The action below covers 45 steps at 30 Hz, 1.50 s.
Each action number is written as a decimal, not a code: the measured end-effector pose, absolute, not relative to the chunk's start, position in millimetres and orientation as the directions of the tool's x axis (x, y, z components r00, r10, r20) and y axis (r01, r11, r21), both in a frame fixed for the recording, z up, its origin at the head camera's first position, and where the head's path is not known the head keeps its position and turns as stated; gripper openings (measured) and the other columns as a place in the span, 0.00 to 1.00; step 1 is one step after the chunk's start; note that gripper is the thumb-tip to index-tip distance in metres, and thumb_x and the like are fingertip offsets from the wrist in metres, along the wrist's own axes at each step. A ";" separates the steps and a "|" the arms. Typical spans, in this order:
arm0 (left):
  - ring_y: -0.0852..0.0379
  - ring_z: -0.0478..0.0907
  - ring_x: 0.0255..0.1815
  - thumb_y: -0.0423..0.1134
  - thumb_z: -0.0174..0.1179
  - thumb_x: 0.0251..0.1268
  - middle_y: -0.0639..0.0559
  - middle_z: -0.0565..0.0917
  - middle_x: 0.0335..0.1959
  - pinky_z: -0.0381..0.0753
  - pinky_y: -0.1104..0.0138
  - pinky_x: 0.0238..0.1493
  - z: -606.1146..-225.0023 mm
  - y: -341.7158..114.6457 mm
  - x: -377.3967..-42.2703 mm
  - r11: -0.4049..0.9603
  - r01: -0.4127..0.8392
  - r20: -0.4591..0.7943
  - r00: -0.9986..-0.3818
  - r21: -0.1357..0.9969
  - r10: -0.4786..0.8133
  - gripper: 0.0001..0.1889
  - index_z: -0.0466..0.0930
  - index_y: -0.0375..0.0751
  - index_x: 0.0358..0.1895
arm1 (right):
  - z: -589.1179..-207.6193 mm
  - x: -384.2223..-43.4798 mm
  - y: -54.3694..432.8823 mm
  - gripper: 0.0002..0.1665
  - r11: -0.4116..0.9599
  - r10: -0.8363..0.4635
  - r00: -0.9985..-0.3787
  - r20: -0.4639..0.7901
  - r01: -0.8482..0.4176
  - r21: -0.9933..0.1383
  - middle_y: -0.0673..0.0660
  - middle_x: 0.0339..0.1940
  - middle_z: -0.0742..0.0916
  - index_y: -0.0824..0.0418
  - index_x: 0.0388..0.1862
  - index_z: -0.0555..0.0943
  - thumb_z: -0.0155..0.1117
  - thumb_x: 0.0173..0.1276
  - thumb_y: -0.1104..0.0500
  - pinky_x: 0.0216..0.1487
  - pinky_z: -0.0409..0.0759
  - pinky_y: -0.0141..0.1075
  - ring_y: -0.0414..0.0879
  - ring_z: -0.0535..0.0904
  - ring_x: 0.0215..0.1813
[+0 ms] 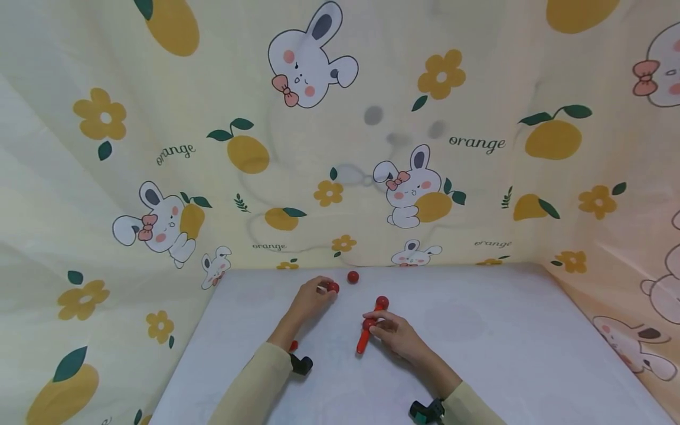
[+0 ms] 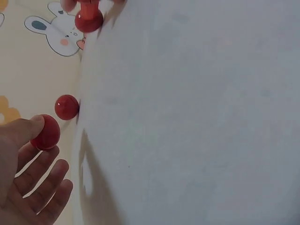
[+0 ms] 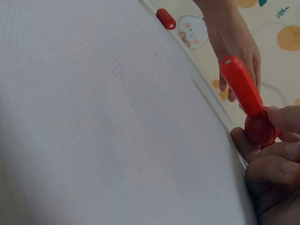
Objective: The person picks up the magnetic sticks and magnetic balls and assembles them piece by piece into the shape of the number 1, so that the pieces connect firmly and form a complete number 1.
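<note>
In the head view my left hand [image 1: 312, 299] pinches a red ball [image 1: 333, 287] near the table's far edge. The left wrist view shows this ball [image 2: 45, 132] between thumb and fingertips, the other fingers spread loosely. Just beyond sits a second red ball [image 1: 353, 277] on the table. My right hand [image 1: 395, 334] grips a joined red piece at its middle ball [image 1: 369, 324]. From that ball a red rod [image 1: 363, 342] points toward me, and another ball [image 1: 382, 302] tops the far end. The right wrist view shows the near rod [image 3: 241, 86] up close; fingers partly hide the rest.
A loose red rod [image 3: 165, 18] lies on the white table [image 3: 117, 117], mostly behind the left forearm in the head view. Black wrist cameras [image 1: 301, 365] sit at both cuffs. A printed curtain [image 1: 319, 147] rises behind the table's far edge.
</note>
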<state>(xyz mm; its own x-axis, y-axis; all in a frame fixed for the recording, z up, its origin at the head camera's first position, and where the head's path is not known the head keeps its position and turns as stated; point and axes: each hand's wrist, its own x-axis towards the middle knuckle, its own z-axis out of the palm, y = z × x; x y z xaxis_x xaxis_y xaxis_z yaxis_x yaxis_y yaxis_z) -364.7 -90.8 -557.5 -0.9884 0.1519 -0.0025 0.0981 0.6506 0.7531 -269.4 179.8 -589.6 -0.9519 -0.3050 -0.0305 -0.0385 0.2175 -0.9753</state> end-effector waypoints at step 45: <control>0.56 0.82 0.53 0.47 0.73 0.72 0.59 0.87 0.53 0.84 0.56 0.57 -553.0 -104.9 -265.4 0.590 0.287 -0.017 -0.890 0.755 0.456 0.18 0.84 0.52 0.62 | -588.3 -266.1 177.2 0.22 0.248 -0.266 -0.964 -0.018 -0.050 -0.968 0.58 0.59 0.90 0.58 0.67 0.83 0.70 0.78 0.55 0.28 0.67 0.29 0.51 0.84 0.50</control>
